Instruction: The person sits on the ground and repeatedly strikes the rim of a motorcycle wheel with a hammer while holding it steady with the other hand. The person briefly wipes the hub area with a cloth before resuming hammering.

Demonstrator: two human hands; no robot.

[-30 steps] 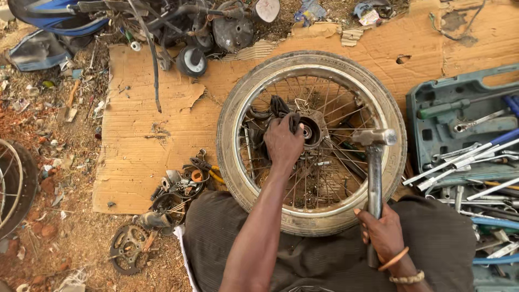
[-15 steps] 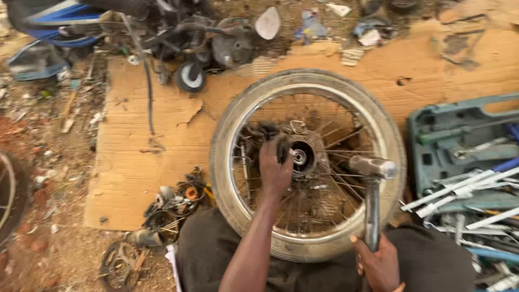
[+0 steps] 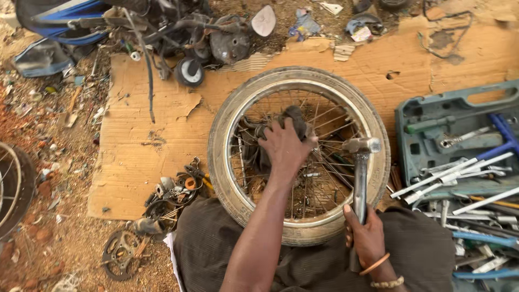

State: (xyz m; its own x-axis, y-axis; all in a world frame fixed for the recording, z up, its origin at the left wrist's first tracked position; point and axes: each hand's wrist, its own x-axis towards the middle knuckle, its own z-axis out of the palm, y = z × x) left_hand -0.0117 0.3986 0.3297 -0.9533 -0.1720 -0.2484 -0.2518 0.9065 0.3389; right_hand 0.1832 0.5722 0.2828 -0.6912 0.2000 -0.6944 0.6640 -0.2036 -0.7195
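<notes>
Worn rubber tyre on chrome spoked wheel (image 3: 299,156) laid flat on torn cardboard (image 3: 146,140), left hand (image 3: 285,145) pressed fingers-together over hub, steel hammer (image 3: 360,178) clamped in right hand (image 3: 367,236), grey plastic toolcase (image 3: 432,108) alongside.

Flattened cardboard sheet (image 3: 151,135) covers the dirt ground (image 3: 54,238); blue-framed motorcycle wreck (image 3: 162,27) with engine parts lies off its far left corner. Open grey tool case (image 3: 454,108) sits at the cardboard's right edge, loose wrenches and rods (image 3: 459,178) spilling beside it. Sprockets and small metal parts (image 3: 167,194) cluster at the near left edge, another spoked rim (image 3: 13,189) out on the dirt further left.
</notes>
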